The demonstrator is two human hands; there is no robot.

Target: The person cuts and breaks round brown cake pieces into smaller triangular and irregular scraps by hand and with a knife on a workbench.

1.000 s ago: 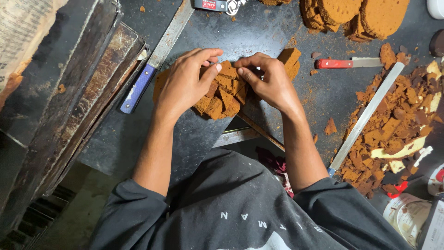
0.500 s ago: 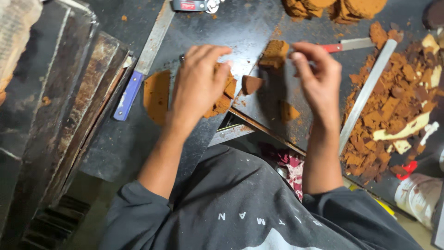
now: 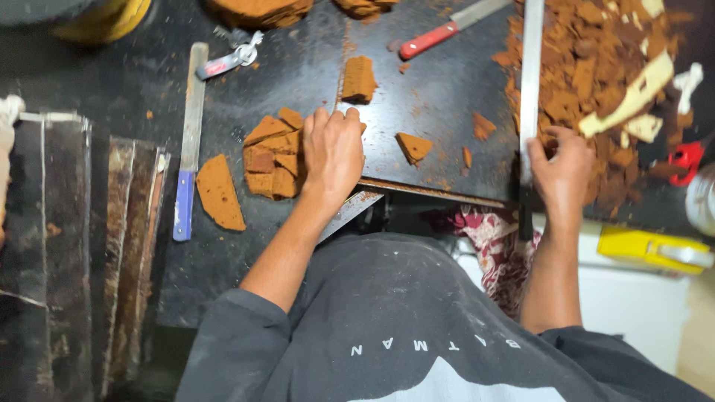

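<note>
Left hand (image 3: pixel 333 152): lies palm down, fingers spread flat and unclenched, pressing on the right edge of a stack of brown slab pieces (image 3: pixel 272 156). The stack sits on the dark surface (image 3: pixel 439 89), directly under and to the left of the fingertips. It is not gripped, only held down.

Right hand (image 3: pixel 562 167): fingers are curled around the long metal straightedge (image 3: pixel 530 82), which runs away from the fingers up the surface. Beyond it, on the far side from the left hand, lies a heap of brown offcuts (image 3: pixel 596 67).

Other items: a curved brown piece (image 3: pixel 218 192) left of the stack; a blue-handled blade (image 3: pixel 188 141) further left; a small wedge (image 3: pixel 413 147) between the two hands; a rectangular block (image 3: pixel 359 78) just beyond the left fingertips; a red-handled knife (image 3: pixel 439 33) further out.

Handling judgement: the slab pieces appear dense but crumbly, shedding crumbs at broken edges. Support them from flat faces with broad finger contact; avoid pinching corners, which are likely to break off. The straightedge looks rigid and smooth; hold it near the lower end.
</note>
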